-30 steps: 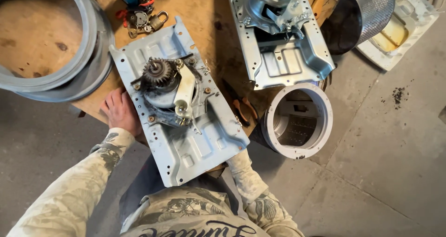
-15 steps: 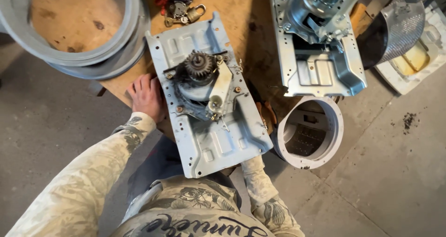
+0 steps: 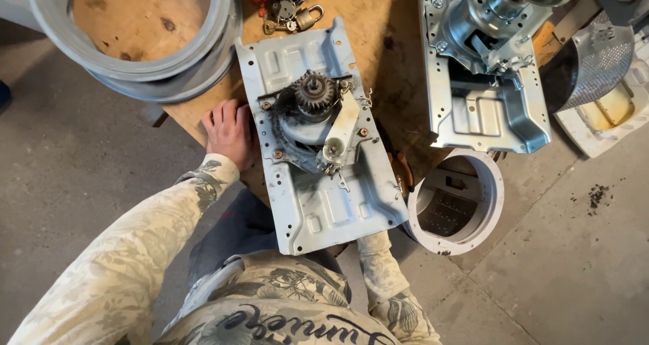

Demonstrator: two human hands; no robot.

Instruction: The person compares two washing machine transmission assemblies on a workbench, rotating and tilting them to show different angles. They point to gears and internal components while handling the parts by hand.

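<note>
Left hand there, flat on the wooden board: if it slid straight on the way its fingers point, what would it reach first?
The left hand points up the wooden board, beside the metal plate. First in its path looks to be the grey rubber ring, though height is hard to judge.

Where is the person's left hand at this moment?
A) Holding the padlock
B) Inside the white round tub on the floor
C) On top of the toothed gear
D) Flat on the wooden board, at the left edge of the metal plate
D: the left hand lies flat on the wooden board, fingers against the left edge of the metal plate.
</note>
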